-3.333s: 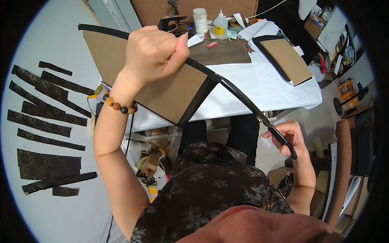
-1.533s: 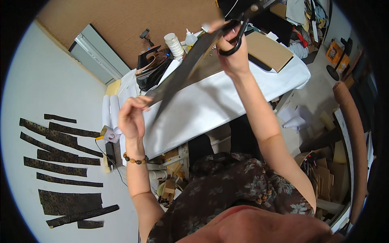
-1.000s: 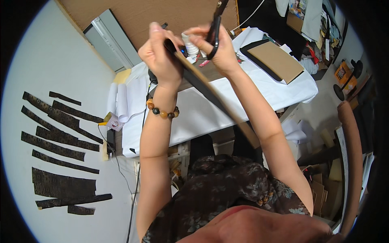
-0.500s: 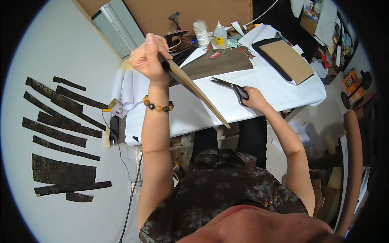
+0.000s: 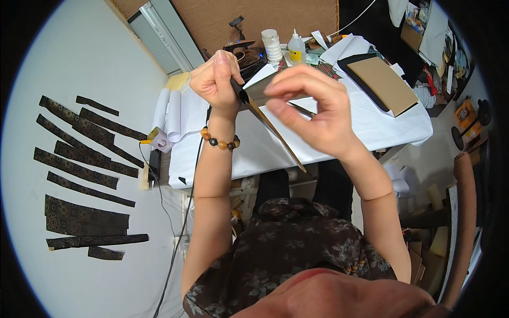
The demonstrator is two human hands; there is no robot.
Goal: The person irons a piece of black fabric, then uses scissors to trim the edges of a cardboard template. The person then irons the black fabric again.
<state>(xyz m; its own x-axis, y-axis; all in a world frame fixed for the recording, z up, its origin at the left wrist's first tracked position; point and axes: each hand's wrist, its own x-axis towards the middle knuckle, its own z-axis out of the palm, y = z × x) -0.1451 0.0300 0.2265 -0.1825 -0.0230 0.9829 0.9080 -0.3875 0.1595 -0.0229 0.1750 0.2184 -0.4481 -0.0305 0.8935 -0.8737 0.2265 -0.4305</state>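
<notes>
My left hand (image 5: 216, 82), closed and raised over the near part of the table, grips the upper end of a thin flat panel (image 5: 274, 131). The panel is seen almost edge-on, tan on one side, with black material at the gripped end; it slants down to the right past the table's front edge. My right hand (image 5: 318, 111) is lifted beside it, empty, its fingers curved and the thumb apart from the index finger. Behind my right hand lie the black scissors (image 5: 303, 109) on the white-covered table (image 5: 212, 159); the hand hides most of them.
A tan board on black material (image 5: 383, 85) lies at the right. White rolls (image 5: 173, 114) stand at the left. At the back are a clear squeeze bottle (image 5: 296, 49), a ribbed white container (image 5: 271, 46) and an iron (image 5: 239, 46). Dark patterned fabric strips (image 5: 87, 214) hang on the left wall.
My right hand has let go of the scissors, leaving them on the table, and has risen toward the panel. My left hand still grips the panel, now turned more edge-on.
</notes>
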